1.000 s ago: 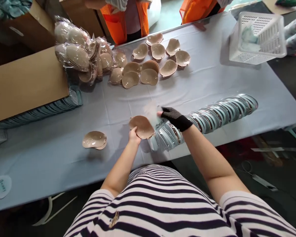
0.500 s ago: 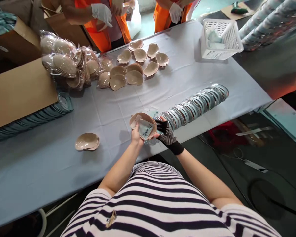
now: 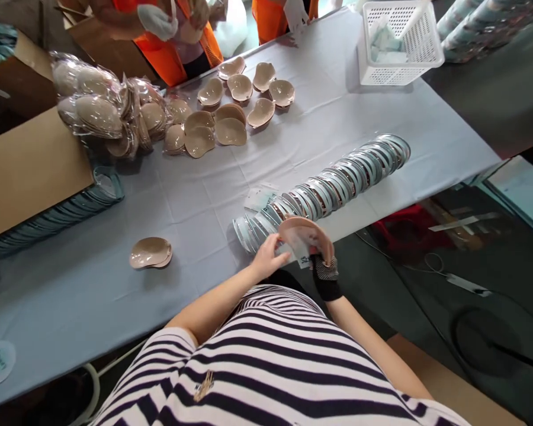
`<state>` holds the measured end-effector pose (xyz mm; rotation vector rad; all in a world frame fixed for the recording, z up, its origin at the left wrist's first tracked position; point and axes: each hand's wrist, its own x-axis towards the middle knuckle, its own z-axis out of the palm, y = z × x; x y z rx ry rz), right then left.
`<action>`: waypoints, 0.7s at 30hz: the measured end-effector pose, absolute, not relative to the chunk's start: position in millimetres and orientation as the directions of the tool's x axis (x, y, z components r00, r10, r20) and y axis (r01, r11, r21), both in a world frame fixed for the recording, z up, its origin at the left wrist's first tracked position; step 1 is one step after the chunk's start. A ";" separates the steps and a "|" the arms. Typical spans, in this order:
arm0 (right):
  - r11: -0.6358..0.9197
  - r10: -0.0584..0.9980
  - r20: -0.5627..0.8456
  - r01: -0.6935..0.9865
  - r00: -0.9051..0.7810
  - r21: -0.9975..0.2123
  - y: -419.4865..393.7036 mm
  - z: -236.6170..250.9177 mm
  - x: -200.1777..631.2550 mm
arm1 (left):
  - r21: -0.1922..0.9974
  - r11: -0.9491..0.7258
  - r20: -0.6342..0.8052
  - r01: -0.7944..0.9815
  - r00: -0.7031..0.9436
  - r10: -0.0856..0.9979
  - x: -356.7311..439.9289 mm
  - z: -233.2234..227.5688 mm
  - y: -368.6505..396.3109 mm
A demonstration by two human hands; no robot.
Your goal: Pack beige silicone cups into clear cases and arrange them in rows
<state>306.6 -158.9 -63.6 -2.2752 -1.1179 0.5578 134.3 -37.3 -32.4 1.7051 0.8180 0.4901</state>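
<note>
A beige adhesive bra cup (image 3: 308,228) is tilted up above the table's near edge. My right hand (image 3: 325,269), in a black dotted fingerless glove, grips its right side; part of the fingers is hidden behind the cup. A translucent printed packet (image 3: 304,255) lies against the cup's inner side. At the cup's left edge is my bare left hand (image 3: 266,258), its thumb and forefinger apart; whether the fingertips touch the cup is unclear. Just beyond both hands runs a long row of nested clear plastic cases (image 3: 324,192). Another pair of stacked bra cups (image 3: 151,252) rests to the left.
Several bra cups (image 3: 240,87) sit across the table, beside bagged cups (image 3: 98,109). A white basket (image 3: 397,74) stands far right. A cardboard box (image 3: 31,168) is at left. Printed cards (image 3: 260,198) lie behind the row. Two people in orange vests (image 3: 160,56) stand opposite.
The cup has moved right and turned steeply, now held by my gloved hand. My left hand has come off its inside to its left edge. More of the case row shows.
</note>
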 end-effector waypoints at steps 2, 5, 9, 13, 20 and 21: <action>-0.536 0.718 -0.009 0.545 0.696 -0.645 -167.6 -66.5 312.5 | 0.801 -0.464 0.068 0.378 0.713 0.698 126.4 -33.2 -5.6; -0.505 0.614 0.181 0.558 0.768 -0.658 -168.1 -70.1 306.0 | 0.543 -0.726 0.096 0.423 0.827 0.554 120.2 -39.9 42.1; -0.426 0.699 0.266 0.684 0.664 -0.592 -157.0 -70.1 281.3 | 0.434 -0.856 0.027 0.280 0.946 0.324 121.1 -51.6 67.7; -0.499 0.736 0.198 0.716 0.648 -0.488 -147.9 -65.1 257.5 | 0.415 -0.850 -0.011 0.324 0.936 0.352 122.3 -54.5 61.9; -0.609 0.781 -0.106 0.711 0.616 -0.352 -152.5 -71.5 232.1 | 0.413 -0.853 -0.125 0.318 0.948 0.292 129.7 -55.5 61.8; -0.611 0.783 -0.123 0.716 0.610 -0.336 -154.9 -74.9 230.2 | 0.448 -0.839 -0.126 0.309 0.951 0.284 130.8 -56.4 62.1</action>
